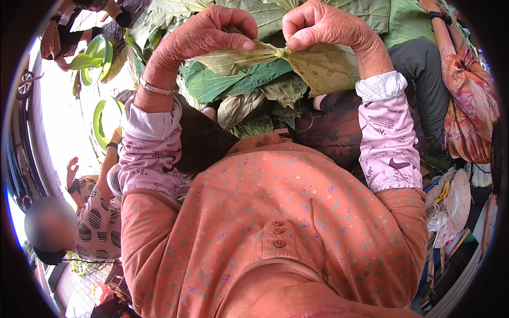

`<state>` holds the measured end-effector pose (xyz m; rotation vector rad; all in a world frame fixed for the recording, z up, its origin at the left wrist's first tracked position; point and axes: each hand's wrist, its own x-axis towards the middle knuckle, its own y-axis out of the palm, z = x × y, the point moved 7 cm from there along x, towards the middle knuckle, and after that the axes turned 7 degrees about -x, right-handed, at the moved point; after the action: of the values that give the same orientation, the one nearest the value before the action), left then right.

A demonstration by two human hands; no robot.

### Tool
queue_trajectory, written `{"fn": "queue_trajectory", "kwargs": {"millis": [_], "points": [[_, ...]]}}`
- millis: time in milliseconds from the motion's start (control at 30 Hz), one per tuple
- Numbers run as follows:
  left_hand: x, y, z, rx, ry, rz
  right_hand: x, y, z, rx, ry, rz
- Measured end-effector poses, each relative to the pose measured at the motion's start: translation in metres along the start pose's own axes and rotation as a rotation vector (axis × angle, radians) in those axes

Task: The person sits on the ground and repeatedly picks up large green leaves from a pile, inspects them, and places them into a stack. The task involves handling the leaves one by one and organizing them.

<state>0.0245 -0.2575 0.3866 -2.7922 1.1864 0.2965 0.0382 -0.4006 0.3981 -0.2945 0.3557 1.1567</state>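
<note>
My left hand (214,33) pinches the gathered middle of a large yellowish lotus leaf (324,65) between thumb and finger. On the other side of the leaf's pale central knob, my right hand (314,30) pinches it too. The leaf spreads out to both sides of this knob and shows brown spots on its right part. Just beneath it are darker green leaves (214,81) and dry, crumpled leaves (238,107) near my lap. More broad green leaves (258,18) lie behind both hands.
At the left, people sit or bend near two green-rimmed basins (96,119), one with a leaf held at it. A person in grey trousers (423,79) and patterned cloth is close on the right. A pale hat (457,200) and mixed items lie at the lower right.
</note>
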Motion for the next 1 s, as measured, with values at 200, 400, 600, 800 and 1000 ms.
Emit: {"fn": "queue_trajectory", "kwargs": {"millis": [200, 400, 600, 800, 1000], "points": [[0.007, 0.012, 0.000, 0.232, 0.018, -0.073, 0.007, -0.010, 0.002, -0.085, -0.040, -0.135], [0.001, -0.053, 0.015, 0.270, 0.090, -0.648, -0.002, -0.046, -0.006, -0.340, -0.191, -0.289], [0.004, -0.062, 0.015, -0.006, 0.251, -0.690, 0.010, -0.005, 0.008, -0.070, -0.249, -0.069], [0.008, -0.039, 0.028, -0.235, 0.172, -0.545, 0.033, -0.027, -0.001, -0.233, -0.241, -0.466], [0.007, -0.023, 0.005, -0.098, 0.178, -0.456, 0.036, -0.033, -0.005, -0.188, -0.236, -0.694]]}}
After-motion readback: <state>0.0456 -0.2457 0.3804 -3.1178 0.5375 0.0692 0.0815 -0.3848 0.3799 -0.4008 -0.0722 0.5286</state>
